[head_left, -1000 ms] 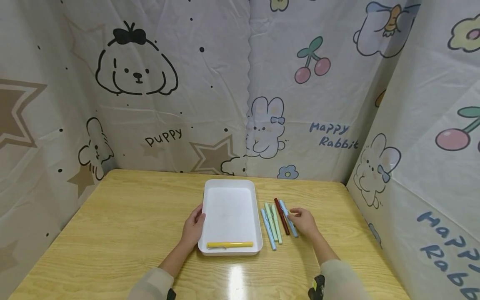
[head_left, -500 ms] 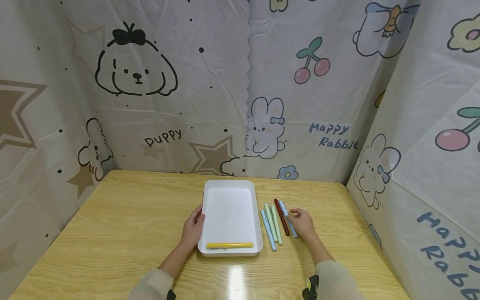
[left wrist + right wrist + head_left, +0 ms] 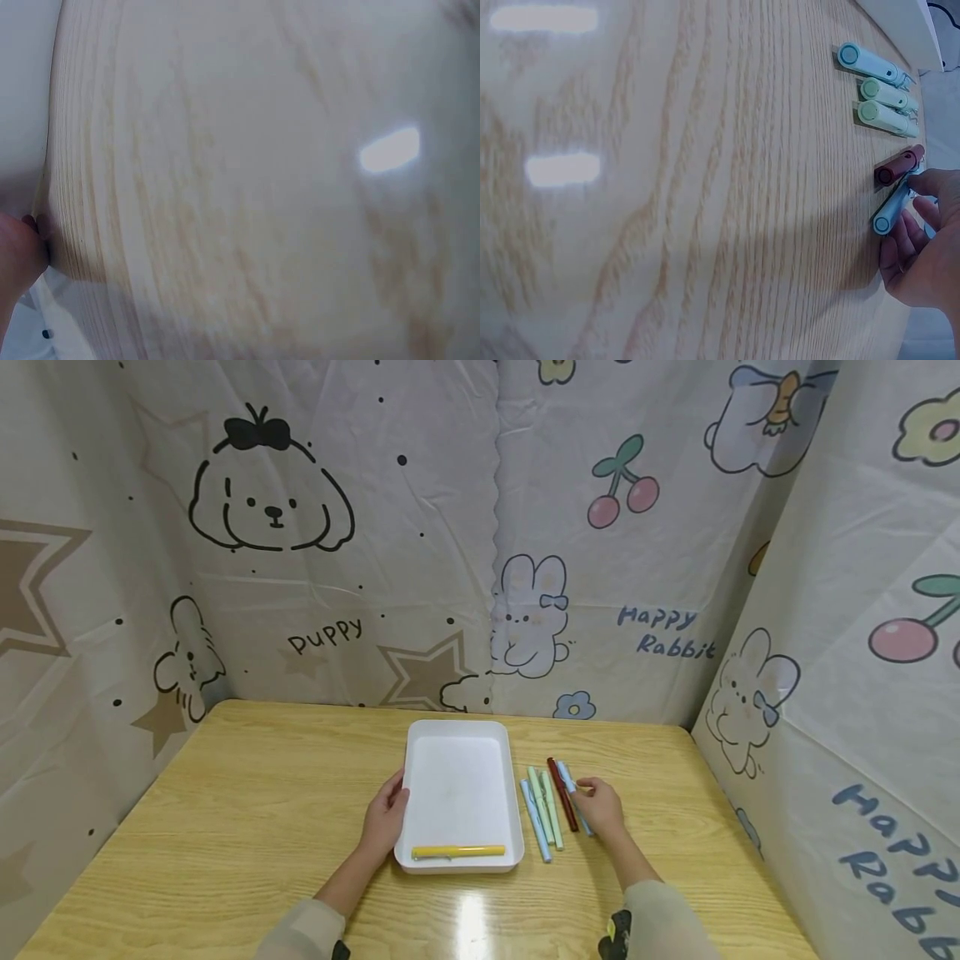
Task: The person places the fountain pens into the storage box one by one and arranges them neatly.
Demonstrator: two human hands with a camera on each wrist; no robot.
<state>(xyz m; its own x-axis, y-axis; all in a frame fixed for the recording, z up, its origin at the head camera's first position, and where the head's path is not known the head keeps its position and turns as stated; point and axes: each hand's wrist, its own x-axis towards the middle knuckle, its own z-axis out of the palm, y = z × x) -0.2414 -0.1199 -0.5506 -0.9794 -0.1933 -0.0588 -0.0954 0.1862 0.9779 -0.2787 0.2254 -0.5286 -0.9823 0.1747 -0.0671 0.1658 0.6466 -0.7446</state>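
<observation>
Blue pen (image 3: pixel 572 790) under curled right hand (image 3: pixel 600 807)

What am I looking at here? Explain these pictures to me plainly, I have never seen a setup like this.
No machine: a person works with bare hands and wears three cameras. The wide picture comes from the head; the two close ones come from the wrists. On the wooden table sits a white tray with a yellow pen inside. Beside it lie a blue pen, two green pens and a dark red pen. The left hand rests on the tray's edge. The right hand pinches another blue pen, which looks to be lying on the table.
</observation>
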